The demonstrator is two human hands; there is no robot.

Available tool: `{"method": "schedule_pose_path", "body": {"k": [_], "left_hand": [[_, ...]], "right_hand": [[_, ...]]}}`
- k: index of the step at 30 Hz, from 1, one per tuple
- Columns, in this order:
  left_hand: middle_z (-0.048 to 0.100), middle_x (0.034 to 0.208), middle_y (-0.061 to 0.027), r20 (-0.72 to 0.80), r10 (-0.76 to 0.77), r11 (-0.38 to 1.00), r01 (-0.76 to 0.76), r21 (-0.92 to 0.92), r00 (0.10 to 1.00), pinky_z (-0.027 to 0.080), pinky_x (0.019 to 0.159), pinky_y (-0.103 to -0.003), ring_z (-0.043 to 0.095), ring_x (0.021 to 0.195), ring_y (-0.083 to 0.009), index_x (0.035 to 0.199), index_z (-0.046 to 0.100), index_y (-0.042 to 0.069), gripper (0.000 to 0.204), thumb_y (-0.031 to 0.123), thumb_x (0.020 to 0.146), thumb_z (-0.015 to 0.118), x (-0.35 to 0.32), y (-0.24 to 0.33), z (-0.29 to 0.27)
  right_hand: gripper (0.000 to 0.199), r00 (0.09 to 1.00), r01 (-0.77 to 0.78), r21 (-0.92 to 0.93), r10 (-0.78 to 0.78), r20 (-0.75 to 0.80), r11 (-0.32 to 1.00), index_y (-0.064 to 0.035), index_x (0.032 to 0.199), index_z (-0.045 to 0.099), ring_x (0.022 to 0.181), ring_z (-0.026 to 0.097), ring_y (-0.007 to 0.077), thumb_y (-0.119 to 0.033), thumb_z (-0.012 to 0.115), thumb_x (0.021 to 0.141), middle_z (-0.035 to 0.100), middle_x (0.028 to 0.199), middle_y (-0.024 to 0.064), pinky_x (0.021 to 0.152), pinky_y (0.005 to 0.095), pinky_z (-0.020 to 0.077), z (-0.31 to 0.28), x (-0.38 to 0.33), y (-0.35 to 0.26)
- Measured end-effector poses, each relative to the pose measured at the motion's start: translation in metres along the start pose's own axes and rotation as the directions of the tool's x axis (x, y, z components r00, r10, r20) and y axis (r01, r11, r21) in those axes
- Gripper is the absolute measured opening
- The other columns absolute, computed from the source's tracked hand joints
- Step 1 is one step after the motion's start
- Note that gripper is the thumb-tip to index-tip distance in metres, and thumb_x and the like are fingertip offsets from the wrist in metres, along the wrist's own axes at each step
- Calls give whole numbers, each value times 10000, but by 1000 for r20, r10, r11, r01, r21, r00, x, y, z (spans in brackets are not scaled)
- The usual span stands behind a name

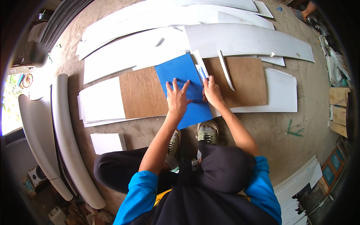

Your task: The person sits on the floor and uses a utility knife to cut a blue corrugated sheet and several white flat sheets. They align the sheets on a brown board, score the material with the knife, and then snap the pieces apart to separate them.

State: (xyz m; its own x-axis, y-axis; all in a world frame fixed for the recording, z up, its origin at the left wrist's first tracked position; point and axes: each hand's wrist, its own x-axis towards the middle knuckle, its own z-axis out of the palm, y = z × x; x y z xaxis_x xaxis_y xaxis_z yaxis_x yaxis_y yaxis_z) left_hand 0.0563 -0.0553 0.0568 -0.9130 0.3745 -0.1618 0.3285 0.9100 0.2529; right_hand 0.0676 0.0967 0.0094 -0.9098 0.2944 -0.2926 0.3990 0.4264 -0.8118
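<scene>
A blue corrugated sheet (183, 71) lies across a brown wooden board (142, 92). My left hand (177, 96) presses flat on the sheet, its fingers spread. At the sheet's right edge, my right hand (213, 92) is closed around a slim blue-and-white utility knife (203, 73), which points away from me; its blade is too small to make out. Beside the knife, a narrow white piece (197, 58) sticks out past the sheet's far edge. A curved white offcut strip (225, 71) rests on the board, right of my right hand.
Large white sheets (247, 39) cover the floor beyond the board, and more lie beneath it. A small white stack (108, 143) sits near my knee. Long white rolls (73, 142) stand at left. Cut sheets (296, 191) are piled at lower right. Another person's foot (302, 15) shows at far right.
</scene>
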Motion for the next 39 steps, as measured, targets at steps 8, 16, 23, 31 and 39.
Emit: {"method": "schedule_pose_path", "body": {"k": [8,16,23,31,39], "left_hand": [[205,1373,-225,119,23,978,-47,204,993,477,823,-492,252,1172,-561,1340,249,177,1067,425,463,803,27,17,-5],[153,1406,-222,191,37,964,-85,253,981,511,753,-491,276,1135,-591,1388,155,151,1177,441,450,805,37,17,-5],[130,1397,-261,208,72,960,-124,250,975,507,728,-520,243,1123,-626,1384,160,115,1210,490,425,796,39,12,-1],[77,1395,-288,195,66,965,-112,235,979,464,735,-588,180,1119,-660,1389,124,111,1282,505,381,811,37,15,5],[75,1399,-280,155,74,970,-108,220,985,456,750,-588,176,1121,-661,1391,109,118,1289,502,384,815,35,15,7]], "right_hand": [[276,961,239,-440,-275,-20,866,34,1020,402,581,607,361,-213,400,895,593,602,196,493,439,491,-17,48,-38],[363,956,245,-568,-292,9,785,103,1099,420,616,629,329,-159,451,849,610,651,191,524,390,522,0,58,-38],[402,954,264,-565,-299,32,782,110,1088,435,676,638,323,-132,533,783,617,721,208,556,369,528,6,59,-41],[298,941,312,-614,-326,92,725,74,944,528,693,645,293,-167,559,771,632,706,165,564,367,520,3,70,-41],[229,942,277,-580,-336,7,766,16,846,506,697,639,308,-211,510,819,625,704,184,584,388,518,11,67,-38]]}}
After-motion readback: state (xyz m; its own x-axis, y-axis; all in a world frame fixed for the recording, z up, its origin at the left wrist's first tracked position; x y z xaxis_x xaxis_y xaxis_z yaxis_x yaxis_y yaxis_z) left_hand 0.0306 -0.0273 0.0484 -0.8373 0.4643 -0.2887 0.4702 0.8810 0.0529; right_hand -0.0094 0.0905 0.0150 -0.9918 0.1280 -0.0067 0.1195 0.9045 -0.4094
